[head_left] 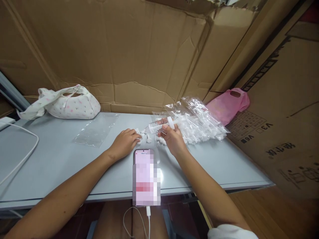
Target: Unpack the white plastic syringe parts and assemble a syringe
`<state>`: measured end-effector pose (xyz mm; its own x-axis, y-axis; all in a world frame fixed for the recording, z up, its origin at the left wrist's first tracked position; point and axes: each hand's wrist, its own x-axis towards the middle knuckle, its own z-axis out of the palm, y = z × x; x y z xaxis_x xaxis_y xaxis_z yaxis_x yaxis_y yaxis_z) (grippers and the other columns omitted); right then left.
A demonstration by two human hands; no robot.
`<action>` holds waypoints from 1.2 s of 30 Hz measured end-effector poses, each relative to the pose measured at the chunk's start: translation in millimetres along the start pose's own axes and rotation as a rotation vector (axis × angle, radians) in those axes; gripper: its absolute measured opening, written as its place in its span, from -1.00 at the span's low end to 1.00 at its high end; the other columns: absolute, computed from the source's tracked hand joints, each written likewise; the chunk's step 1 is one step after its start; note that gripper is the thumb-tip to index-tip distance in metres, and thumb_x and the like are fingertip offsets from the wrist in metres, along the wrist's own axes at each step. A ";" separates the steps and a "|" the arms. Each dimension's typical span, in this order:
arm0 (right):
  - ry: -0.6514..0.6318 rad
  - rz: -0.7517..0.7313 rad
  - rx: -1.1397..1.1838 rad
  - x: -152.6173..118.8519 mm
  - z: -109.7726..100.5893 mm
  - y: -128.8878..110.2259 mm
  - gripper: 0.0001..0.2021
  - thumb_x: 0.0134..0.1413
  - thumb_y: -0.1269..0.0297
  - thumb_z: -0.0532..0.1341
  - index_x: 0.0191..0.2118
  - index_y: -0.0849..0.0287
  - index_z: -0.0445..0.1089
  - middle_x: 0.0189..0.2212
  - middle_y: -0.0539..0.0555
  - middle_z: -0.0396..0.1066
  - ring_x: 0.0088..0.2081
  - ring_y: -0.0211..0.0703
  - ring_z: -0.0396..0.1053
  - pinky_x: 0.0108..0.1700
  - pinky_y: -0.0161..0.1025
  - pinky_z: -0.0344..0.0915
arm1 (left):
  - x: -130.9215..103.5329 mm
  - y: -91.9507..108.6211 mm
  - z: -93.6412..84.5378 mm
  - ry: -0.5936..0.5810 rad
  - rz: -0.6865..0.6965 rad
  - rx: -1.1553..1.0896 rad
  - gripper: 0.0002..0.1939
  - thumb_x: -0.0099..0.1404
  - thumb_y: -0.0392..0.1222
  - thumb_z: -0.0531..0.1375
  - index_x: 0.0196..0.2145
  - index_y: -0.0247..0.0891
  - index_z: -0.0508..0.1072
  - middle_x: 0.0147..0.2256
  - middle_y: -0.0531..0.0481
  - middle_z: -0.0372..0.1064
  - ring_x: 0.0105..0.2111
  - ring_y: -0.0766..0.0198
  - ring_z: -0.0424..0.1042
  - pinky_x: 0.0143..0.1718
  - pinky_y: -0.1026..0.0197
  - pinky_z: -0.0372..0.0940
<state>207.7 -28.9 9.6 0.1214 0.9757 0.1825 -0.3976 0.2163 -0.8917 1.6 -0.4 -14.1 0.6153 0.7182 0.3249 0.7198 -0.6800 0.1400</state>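
A clear bottle [157, 126] with printed markings and a white ring at its right end lies tilted in my right hand [173, 137], whose fingers and thumb close round that end. Its narrow tip points left, above several small white pieces [149, 138] on the table. My left hand [126, 142] rests at the left of these pieces with its fingers bent together over some of them; what its fingertips hold is too small to make out. Behind my right hand lies a clear plastic bag [199, 124] full of white parts.
On the grey table [114, 179], a phone [143, 176] with a cable stands at the front edge. A flat clear bag [96, 131] and a patterned cloth bag [74, 104] are at left, a pink bag [228, 104] at right. Cardboard [149, 59] rises behind.
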 end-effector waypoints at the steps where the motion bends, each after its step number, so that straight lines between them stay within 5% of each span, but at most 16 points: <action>1: -0.001 0.004 0.004 0.0 -0.1 0.1 -0.67 -0.19 0.21 0.37 -0.24 0.06 0.33 -0.41 -0.09 0.35 -0.47 -0.31 0.29 -0.39 -0.26 0.28 | 0.4 0.2 1.3 -0.005 -0.014 -0.018 -0.73 0.35 -0.20 0.01 -0.15 -0.22 0.49 -0.23 -0.10 0.41 -0.21 0.13 0.30 -0.16 0.08 0.20; 6: -0.001 0.017 0.011 -0.1 0.3 0.3 -0.66 -0.18 0.21 0.37 -0.22 0.07 0.34 -0.42 -0.09 0.35 -0.48 -0.31 0.29 -0.39 -0.26 0.28 | 0.9 0.7 4.8 0.020 -0.039 -0.040 -0.74 0.31 -0.21 0.06 -0.14 -0.23 0.50 -0.21 -0.11 0.40 -0.19 0.10 0.31 -0.12 0.05 0.21; 13: -0.105 0.020 -0.124 -0.5 1.0 1.7 -0.67 -0.18 0.12 0.39 -0.29 0.11 0.34 -0.44 -0.06 0.36 -0.49 -0.29 0.29 -0.45 -0.28 0.23 | -3.9 12.0 -14.7 0.278 -0.092 -0.407 -0.70 0.32 -0.09 0.08 -0.04 -0.22 0.38 -0.19 -0.08 0.37 -0.21 0.19 0.34 -0.12 0.11 0.26; 16: -0.192 0.022 -0.124 -2.1 2.2 5.3 -0.64 -0.17 0.11 0.40 -0.26 0.11 0.34 -0.44 -0.06 0.36 -0.48 -0.28 0.31 -0.42 -0.26 0.28 | -6.8 19.2 -18.0 0.237 -0.017 -0.545 -0.57 0.29 -0.03 0.12 0.07 -0.19 0.25 -0.07 -0.11 0.34 -0.18 0.20 0.35 -0.12 0.13 0.28; 21: -0.331 0.079 -0.029 -5.8 5.6 8.9 -0.50 -0.19 -0.11 0.36 -0.15 0.07 0.36 -0.36 0.00 0.39 -0.38 -0.19 0.37 -0.30 -0.18 0.34 | -9.8 25.6 -13.1 0.218 -0.023 -0.431 -0.28 0.12 0.06 0.28 0.16 -0.10 0.09 0.06 -0.13 0.26 -0.06 0.09 0.35 -0.11 0.08 0.29; 25: -0.375 0.062 -0.083 -6.6 5.7 6.7 -0.51 -0.04 -0.21 0.21 -0.19 0.12 0.45 -0.35 0.06 0.37 -0.40 -0.21 0.30 -0.36 -0.23 0.27 | -10.6 27.5 -14.4 0.242 -0.061 -0.446 -0.52 0.20 -0.02 0.21 0.04 -0.14 0.21 -0.07 -0.07 0.34 -0.19 0.17 0.38 -0.20 0.13 0.28; 29: -0.290 0.028 -0.191 -6.4 4.2 3.7 -0.59 0.03 -0.13 0.20 -0.28 0.14 0.50 -0.53 -0.01 0.23 -0.49 -0.29 0.14 -0.44 -0.28 0.12 | -10.9 29.2 -18.8 0.118 -0.086 -0.639 -0.68 0.28 -0.01 0.10 -0.08 -0.22 0.30 -0.24 -0.02 0.38 -0.32 0.25 0.35 -0.30 0.18 0.24; 36: -0.236 0.057 -0.195 -6.7 6.3 3.2 -0.61 0.01 -0.09 0.22 -0.23 0.13 0.50 -0.52 -0.03 0.19 -0.49 -0.30 0.10 -0.47 -0.30 0.06 | -9.0 32.3 -22.3 -0.011 -0.119 -0.938 -0.65 0.33 0.05 0.02 -0.16 -0.26 0.39 -0.29 -0.01 0.35 -0.31 0.26 0.32 -0.30 0.22 0.23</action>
<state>199.9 -34.6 8.2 -0.1197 0.9723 0.2008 -0.2127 0.1725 -0.9618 12.1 -32.1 8.4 0.5610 0.7885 0.2520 0.2287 -0.4402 0.8683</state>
